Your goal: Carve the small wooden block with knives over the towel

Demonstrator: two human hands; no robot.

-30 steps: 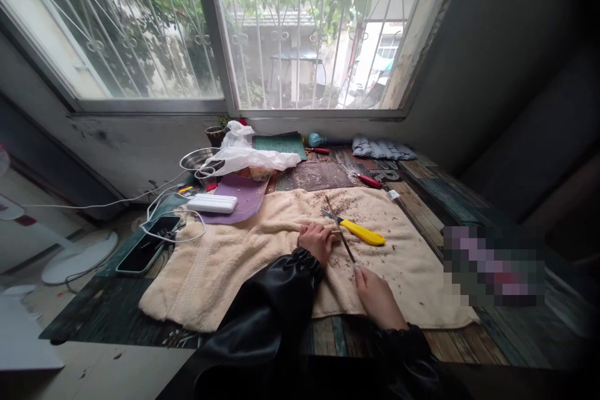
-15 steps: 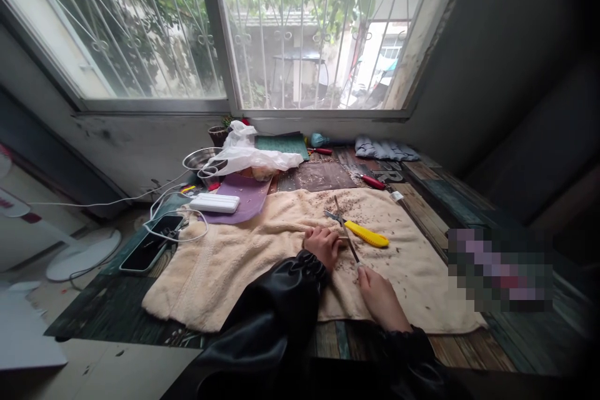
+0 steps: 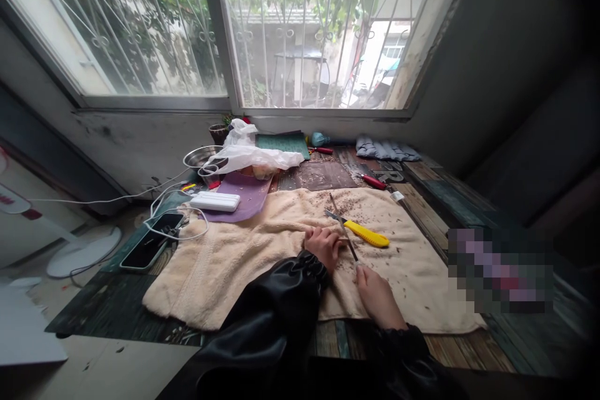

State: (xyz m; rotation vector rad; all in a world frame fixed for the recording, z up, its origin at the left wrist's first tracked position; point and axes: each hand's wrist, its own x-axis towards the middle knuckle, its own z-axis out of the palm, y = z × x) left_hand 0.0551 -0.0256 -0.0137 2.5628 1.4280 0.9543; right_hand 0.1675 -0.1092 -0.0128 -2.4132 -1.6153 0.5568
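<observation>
Far L: phone (image 3: 150, 242) lies flat on the table (image 3: 94, 300), white cable (image 3: 206, 224) looping over its R edge. Next, steel bowl (image 3: 199, 155), R side covered by the bag, contents mostly hidden. Small clear cup (image 3: 208, 179) in front, sth red at its base, can't tell if inside. Dark pot (image 3: 218, 134) behind holds a small plant w/ green leaves. White bag (image 3: 267, 157) is thin & crumpled; sth roundish, orangey, shows at its front edge, in or under unclear. Mid-towel (image 3: 262, 250), L hand (image 3: 322, 245) is curled tight round a pale stick (image 3: 344, 240), wood-like, just a short tip poking out R. Thin tool (image 3: 342, 229), long, dark, narrow, file-like, slants across by that tip; contact unclear. Brown crumbs (image 3: 347, 198) lie round its far end. Yellow cutter (image 3: 367, 234) lies just R, metal end twd the tool. R hand (image 3: 379, 295) has fingers wrapped snugly round the tool's near end.
</observation>
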